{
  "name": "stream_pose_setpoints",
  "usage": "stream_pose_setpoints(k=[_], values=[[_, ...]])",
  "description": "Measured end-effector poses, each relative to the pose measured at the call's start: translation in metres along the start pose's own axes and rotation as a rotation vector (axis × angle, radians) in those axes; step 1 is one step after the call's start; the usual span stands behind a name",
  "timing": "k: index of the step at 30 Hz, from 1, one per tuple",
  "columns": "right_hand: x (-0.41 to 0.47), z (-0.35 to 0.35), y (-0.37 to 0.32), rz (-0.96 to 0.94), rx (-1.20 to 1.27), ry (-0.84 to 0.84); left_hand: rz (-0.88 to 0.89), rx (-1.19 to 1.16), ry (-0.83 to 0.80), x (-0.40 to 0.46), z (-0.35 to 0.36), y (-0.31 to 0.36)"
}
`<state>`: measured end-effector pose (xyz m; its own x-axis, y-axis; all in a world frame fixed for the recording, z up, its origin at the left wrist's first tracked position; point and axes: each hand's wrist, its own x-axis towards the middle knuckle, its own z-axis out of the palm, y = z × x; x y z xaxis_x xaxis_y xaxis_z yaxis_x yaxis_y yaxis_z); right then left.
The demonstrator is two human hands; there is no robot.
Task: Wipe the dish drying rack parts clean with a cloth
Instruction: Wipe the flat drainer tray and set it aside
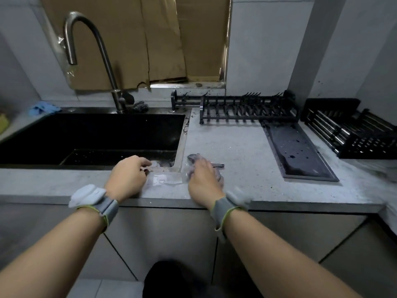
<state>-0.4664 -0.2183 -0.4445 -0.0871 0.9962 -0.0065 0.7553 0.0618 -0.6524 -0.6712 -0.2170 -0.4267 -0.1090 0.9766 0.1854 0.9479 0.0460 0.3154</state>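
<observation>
Left hand (129, 176) grip: fingers curled on clear plastic piece (165, 179) at black sink (92, 134) front-right corner | right hand (203, 179) grip: flat, pressing grey cloth (216, 168) on desk (236, 147), right of sink | black wire rack (247, 110), dark tray (298, 151) further right | no legible writing

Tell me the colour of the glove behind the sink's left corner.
Blue glove, seen in the head view, lying on the counter.

No words, numbers or signs to read anywhere; small white patch on clear plastic piece (165, 179) at counter edge too blurry to tell if it has letters
</observation>
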Motion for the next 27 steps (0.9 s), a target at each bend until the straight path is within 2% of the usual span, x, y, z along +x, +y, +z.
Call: stream_pose_setpoints(k=[4, 6, 8, 10, 13, 16, 19, 23, 27], values=[[0.007, 0.063, -0.077, 0.012, 0.07, -0.06, -0.237, 0.209, 0.014, -0.016, -0.01, -0.046], [0.014, 0.084, -0.106, 0.003, 0.101, -0.049, -0.297, 0.226, 0.025, -0.019, -0.014, -0.062], [0.026, 0.097, -0.13, -0.028, 0.119, -0.079, -0.275, 0.213, 0.037, -0.018, -0.016, -0.072], [0.041, 0.105, -0.147, -0.068, 0.208, -0.193, -0.262, 0.204, 0.027, -0.017, -0.018, -0.077], [0.061, 0.1, -0.158, -0.05, 0.564, -0.376, -0.26, 0.199, 0.026, -0.019, -0.024, -0.084], [0.072, 0.067, -0.157, -0.102, 0.747, -0.37, -0.236, 0.162, 0.049, -0.021, -0.026, -0.087], [0.082, 0.032, -0.152, -0.259, 0.7, -0.277, -0.238, 0.101, 0.059, -0.016, -0.032, -0.097], [0.097, 0.019, -0.151, -0.386, 0.477, -0.182, -0.267, 0.119, 0.129, -0.012, -0.041, -0.107], [0.072, 0.037, -0.147, -0.543, 0.342, -0.232, -0.297, 0.027, 0.211, -0.007, -0.048, -0.102]])
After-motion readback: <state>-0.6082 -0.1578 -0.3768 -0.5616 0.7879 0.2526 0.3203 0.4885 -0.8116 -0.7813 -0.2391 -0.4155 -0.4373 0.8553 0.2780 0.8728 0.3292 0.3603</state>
